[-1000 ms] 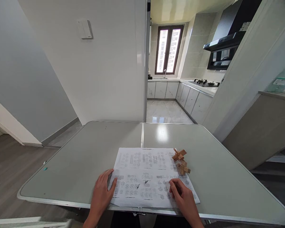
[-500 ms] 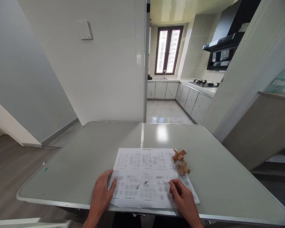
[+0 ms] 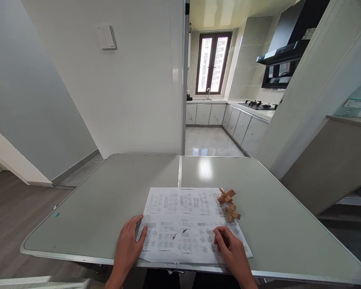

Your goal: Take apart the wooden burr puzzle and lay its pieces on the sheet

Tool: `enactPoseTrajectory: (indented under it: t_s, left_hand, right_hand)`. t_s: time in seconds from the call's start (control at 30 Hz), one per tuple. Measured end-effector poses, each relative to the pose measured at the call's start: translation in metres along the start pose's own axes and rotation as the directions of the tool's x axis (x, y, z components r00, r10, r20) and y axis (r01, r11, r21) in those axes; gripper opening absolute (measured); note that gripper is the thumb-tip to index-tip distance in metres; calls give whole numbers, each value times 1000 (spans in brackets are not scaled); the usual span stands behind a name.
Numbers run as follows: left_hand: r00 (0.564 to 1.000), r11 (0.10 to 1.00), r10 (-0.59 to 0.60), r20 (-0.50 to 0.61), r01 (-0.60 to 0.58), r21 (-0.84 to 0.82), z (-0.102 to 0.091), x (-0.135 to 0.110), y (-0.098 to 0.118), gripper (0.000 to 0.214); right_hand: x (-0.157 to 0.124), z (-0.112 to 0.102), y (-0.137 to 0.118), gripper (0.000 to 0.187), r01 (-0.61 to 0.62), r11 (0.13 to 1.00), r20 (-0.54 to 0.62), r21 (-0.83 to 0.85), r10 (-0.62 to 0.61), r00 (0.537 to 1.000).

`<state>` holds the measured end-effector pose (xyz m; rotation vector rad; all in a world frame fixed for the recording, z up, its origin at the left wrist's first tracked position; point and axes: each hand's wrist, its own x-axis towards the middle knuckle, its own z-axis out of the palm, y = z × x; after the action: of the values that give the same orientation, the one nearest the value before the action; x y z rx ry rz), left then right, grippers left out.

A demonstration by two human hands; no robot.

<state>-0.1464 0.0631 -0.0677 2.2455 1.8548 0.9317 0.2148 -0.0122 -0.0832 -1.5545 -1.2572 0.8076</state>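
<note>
Right hand loosely curled at 4 o'clock on the printed sheet, can't tell if it pinches anything; left hand open, thumb on the 8 o'clock edge, gripping nothing. Two wooden assemblies at 2 o'clock. No hand movement versus half a second ago.

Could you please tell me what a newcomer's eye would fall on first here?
Probably the printed white sheet on the table, with the left hand at its left edge and the right hand at its lower right. Two brown wooden pieces at the sheet's upper right also stand out, as does the bright window beyond.
</note>
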Motion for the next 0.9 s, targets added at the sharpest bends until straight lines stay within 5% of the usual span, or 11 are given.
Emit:
enactPoseTrajectory:
  t_s: [0.9]
  left_hand:
    - [1000,1000,-2,4,2,-8,3,-1,-3,43]
  right_hand:
    - [1,0,1,42,44,999,-21,-13,-45,999]
